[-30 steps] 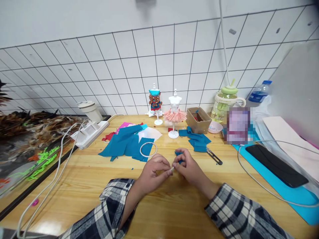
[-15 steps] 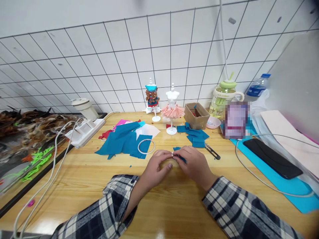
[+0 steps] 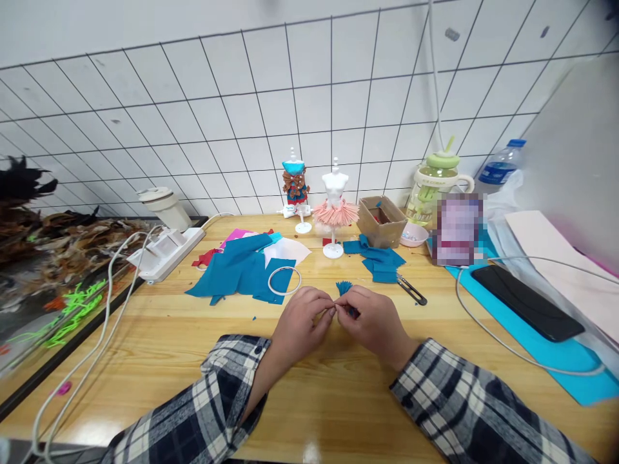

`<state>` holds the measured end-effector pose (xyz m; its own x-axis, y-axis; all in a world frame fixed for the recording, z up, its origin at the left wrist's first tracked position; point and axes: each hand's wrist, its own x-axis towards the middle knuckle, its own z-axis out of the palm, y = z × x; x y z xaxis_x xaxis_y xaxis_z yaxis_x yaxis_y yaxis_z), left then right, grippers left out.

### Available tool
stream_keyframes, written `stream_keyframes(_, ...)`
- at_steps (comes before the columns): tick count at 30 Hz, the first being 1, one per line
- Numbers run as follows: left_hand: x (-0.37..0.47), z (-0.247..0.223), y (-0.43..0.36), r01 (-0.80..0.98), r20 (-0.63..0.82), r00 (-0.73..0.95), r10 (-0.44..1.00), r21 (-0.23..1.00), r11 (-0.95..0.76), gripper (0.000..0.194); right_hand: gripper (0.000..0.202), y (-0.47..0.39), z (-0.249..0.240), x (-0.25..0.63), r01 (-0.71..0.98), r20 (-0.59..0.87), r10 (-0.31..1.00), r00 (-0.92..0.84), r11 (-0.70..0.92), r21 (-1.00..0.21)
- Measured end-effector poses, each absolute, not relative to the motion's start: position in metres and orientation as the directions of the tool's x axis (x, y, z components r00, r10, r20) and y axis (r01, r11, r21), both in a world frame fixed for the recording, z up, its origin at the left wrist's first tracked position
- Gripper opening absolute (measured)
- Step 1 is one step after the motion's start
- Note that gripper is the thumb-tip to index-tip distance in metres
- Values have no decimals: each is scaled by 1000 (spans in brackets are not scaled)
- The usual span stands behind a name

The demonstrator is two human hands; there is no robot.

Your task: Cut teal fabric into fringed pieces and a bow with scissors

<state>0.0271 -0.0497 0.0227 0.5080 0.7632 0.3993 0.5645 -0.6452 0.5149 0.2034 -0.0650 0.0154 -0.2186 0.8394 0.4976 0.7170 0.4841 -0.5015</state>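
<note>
My left hand [image 3: 304,321] and my right hand [image 3: 371,322] meet above the table with their fingertips pinched together. What lies between the fingertips is too small and covered to make out. Just beyond the right fingers shows a pleated piece of teal fabric [image 3: 343,287]; I cannot tell whether the right hand grips it or only covers it. A white ring [image 3: 271,283] lies beyond my left hand, partly on a flat teal cloth [image 3: 227,270]. Farther back stands a small white mannequin [image 3: 334,185] wearing a pink pleated skirt [image 3: 336,213].
Behind stand a dressed mannequin [image 3: 294,183] and a cardboard box [image 3: 387,233]. Teal scraps [image 3: 382,263] and a cutter [image 3: 412,290] lie right of centre. Farther right are a bowl [image 3: 413,236], a jug [image 3: 428,187] and a black phone [image 3: 527,304]. At left are a power strip [image 3: 167,254] and feathers [image 3: 72,241].
My left fingers have curled in, and the thumb now meets the fingertips. The small white bit seen between the hands earlier is now covered. The view has shifted slightly.
</note>
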Motion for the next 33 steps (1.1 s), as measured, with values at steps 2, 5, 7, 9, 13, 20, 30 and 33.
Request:
stream_keyframes(2,28,22,-49,564,412,497,763,515,-646,16,10,-66,17,202,670,488,856,-171,464,-579)
stream_keyframes(5,28,20,-50,562,425,479,768,524,-640,15,9,-66,17,200,597,470,874,-121,442,-670)
stream_keyframes(7,27,20,-51,557,437,471,766,527,-643,16,9,-65,16,199,555,449,888,-96,422,-717)
stream_keyframes(9,26,20,-51,549,450,468,760,526,-650,16,10,-64,15,198,520,420,905,-63,389,-760)
stream_keyframes(13,26,20,-51,535,464,467,753,530,-659,14,12,-62,13,195,469,359,933,-24,328,-820)
stream_keyframes(20,25,21,-49,534,466,474,747,523,-664,12,10,-60,13,200,508,387,910,-152,408,-759)
stream_keyframes(30,26,22,-49,623,408,550,728,379,-684,18,9,-63,15,201,583,382,910,-162,400,-707)
stream_keyframes(33,25,21,-49,601,455,521,722,405,-689,16,9,-63,15,197,500,315,948,-36,290,-816)
